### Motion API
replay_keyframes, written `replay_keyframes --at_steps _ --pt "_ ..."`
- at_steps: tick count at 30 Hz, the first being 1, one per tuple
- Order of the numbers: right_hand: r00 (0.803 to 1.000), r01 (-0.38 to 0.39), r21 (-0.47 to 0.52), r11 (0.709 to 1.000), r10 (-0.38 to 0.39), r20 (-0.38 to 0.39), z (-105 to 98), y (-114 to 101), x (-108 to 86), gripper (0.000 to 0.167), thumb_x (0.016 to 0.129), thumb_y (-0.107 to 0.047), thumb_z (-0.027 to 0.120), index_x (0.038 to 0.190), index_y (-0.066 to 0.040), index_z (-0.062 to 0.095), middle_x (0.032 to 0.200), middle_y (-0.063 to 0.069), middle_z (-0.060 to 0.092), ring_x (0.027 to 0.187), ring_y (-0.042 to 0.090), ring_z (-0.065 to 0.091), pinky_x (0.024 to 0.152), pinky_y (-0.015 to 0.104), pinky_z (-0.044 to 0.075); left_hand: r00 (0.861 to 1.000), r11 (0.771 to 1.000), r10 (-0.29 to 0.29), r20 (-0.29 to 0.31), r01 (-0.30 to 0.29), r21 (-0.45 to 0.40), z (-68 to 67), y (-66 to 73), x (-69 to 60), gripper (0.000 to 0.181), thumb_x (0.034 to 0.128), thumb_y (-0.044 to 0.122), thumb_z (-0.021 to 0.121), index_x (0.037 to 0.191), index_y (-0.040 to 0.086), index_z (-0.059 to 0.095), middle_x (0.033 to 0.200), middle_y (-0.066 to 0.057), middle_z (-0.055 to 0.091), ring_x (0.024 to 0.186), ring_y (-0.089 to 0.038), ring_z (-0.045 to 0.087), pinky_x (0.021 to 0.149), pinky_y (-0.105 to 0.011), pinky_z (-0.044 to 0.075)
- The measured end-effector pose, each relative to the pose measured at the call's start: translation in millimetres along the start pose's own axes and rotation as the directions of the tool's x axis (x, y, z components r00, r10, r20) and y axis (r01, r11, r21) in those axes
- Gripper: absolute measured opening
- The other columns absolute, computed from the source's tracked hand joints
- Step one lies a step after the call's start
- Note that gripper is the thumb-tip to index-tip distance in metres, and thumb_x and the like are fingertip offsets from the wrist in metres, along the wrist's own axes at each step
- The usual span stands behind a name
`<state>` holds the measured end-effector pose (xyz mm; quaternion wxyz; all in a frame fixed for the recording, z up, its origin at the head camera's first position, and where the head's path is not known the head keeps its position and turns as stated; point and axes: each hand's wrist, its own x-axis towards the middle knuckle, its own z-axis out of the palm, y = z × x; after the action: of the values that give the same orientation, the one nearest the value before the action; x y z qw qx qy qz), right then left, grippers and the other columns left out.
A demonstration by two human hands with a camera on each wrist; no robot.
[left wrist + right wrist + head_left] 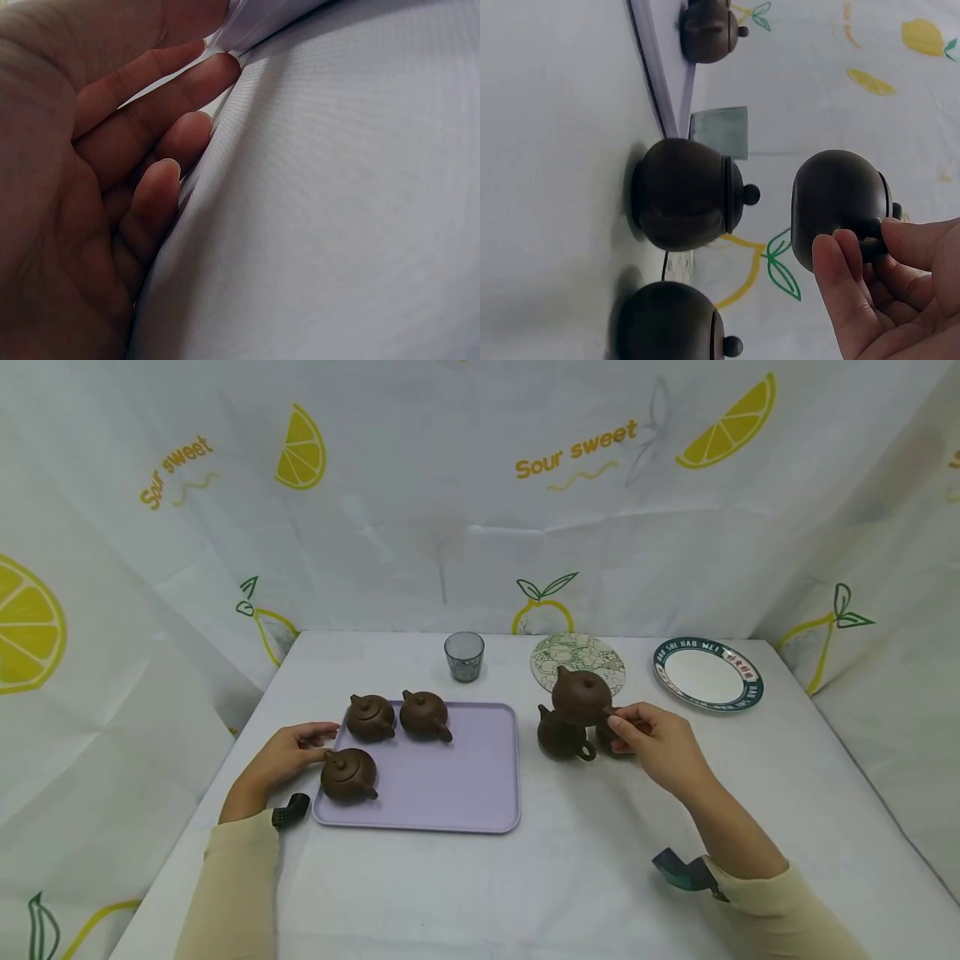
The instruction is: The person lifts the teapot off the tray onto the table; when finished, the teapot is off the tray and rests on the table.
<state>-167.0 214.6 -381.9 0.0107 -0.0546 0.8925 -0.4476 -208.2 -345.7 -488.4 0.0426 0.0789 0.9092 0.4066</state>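
My right hand (pixel 660 750) pinches a small dark brown teapot (pixel 581 697) by its handle, holding it above the table. In the right wrist view, thumb and fingers close on that handle. Below it stand a second brown teapot (pixel 559 737) and a third teapot (pixel 671 324), which the raised pot and my hand partly hide in the head view. My left hand (pixel 288 760) rests at the left edge of a lavender tray (pixel 450 789), fingers loosely bent and fingertips at the rim. Three matching teapots sit at the tray's left: back-left (pixel 369 718), back-middle (pixel 424 716) and front-left (pixel 348 775).
A grey drinking glass (pixel 464 657) stands behind the tray. A round green-patterned mat (pixel 558 662) lies behind the right-hand teapots. At the back right is a white plate (pixel 705 677) with a dark lettered rim. White lemon-print cloth (pixel 442 485) hangs around the table.
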Motion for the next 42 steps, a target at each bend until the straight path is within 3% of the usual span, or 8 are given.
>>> replay_keyframes --at_steps 7,10,15,19,31,38,42 --pt "0.997 -0.036 -0.089 0.995 0.03 -0.066 -24.9 17.5 -5.1 0.036 0.101 -0.03 0.055 0.115 0.003 0.061 0.093 0.014 0.067 0.084 0.024 0.069 0.075 0.038 0.054 1.0 1.0 0.004 -0.001 -0.004 0.0 -1.0 3.2 -2.9 0.047 0.082 0.006 0.074 0.127 0.003 0.064 0.097 -0.008 0.062 0.088 -0.016 0.053 0.072 -0.021 0.042" --pt "0.995 -0.052 -0.116 0.992 0.041 -0.09 -34.7 25.5 -7.7 0.036 0.101 -0.029 0.054 0.115 0.003 0.061 0.093 0.014 0.068 0.084 0.024 0.069 0.077 0.04 0.054 1.0 1.0 0.011 0.004 -0.011 -0.008 -2.9 15.3 -6.7 0.046 0.0818 0.003 0.073 0.126 0.0 0.063 0.096 -0.011 0.063 0.087 -0.018 0.053 0.071 -0.021 0.042" --pt "0.988 -0.113 -0.121 0.986 0.099 -0.114 -48.7 37.4 -13.6 0.041 0.102 -0.031 0.052 0.12 0.005 0.058 0.101 0.02 0.067 0.086 0.028 0.07 0.082 0.054 0.049 1.0 1.0 0.025 0.009 -0.026 0.007 -6.8 40.8 -15.6 0.044 0.0819 0.001 0.071 0.124 -0.005 0.062 0.093 -0.012 0.062 0.085 -0.019 0.054 0.069 -0.022 0.042" --pt "0.98 -0.165 -0.106 0.981 0.15 -0.132 -57.9 49.0 -18.2 0.045 0.102 -0.033 0.052 0.123 0.007 0.056 0.107 0.025 0.065 0.088 0.029 0.07 0.084 0.062 0.045 1.0 1.0 0.016 0.012 -0.016 0.016 -7.2 46.0 -18.4 0.043 0.0834 0.002 0.071 0.125 -0.005 0.062 0.094 -0.012 0.062 0.085 -0.018 0.053 0.07 -0.022 0.042" --pt "0.96 -0.268 -0.125 0.955 0.254 -0.115 -71.4 93.7 -17.1 0.053 0.102 -0.038 0.05 0.124 0.011 0.052 0.099 0.022 0.067 0.087 0.032 0.069 0.08 0.06 0.044 1.0 1.0 0.016 0.015 -0.016 0.004 -7.5 44.3 -18.1 0.043 0.0834 0.004 0.073 0.125 -0.005 0.063 0.098 -0.016 0.063 0.087 -0.019 0.054 0.071 -0.023 0.043" --pt "0.961 -0.269 -0.165 0.949 0.253 -0.112 -69.7 111.0 -15.5 0.047 0.102 -0.031 0.051 0.121 0.012 0.054 0.101 0.023 0.066 0.081 0.025 0.07 0.073 0.044 0.051 1.0 1.0 0.016 0.009 -0.016 0.003 -6.4 43.8 -17.4 0.043 0.0832 0.005 0.074 0.124 -0.004 0.063 0.097 -0.015 0.064 0.088 -0.021 0.055 0.072 -0.023 0.044" --pt "0.958 -0.282 -0.182 0.942 0.267 -0.103 -71.6 118.5 -14.4 0.048 0.102 -0.032 0.052 0.12 0.012 0.054 0.099 0.022 0.066 0.082 0.026 0.07 0.067 0.036 0.05 1.0 1.0 0.027 0.007 -0.027 0.01 -3.1 18.6 -6.9 0.046 0.0832 0.01 0.076 0.126 0.0 0.063 0.099 -0.01 0.064 0.089 -0.02 0.055 0.073 -0.024 0.043"
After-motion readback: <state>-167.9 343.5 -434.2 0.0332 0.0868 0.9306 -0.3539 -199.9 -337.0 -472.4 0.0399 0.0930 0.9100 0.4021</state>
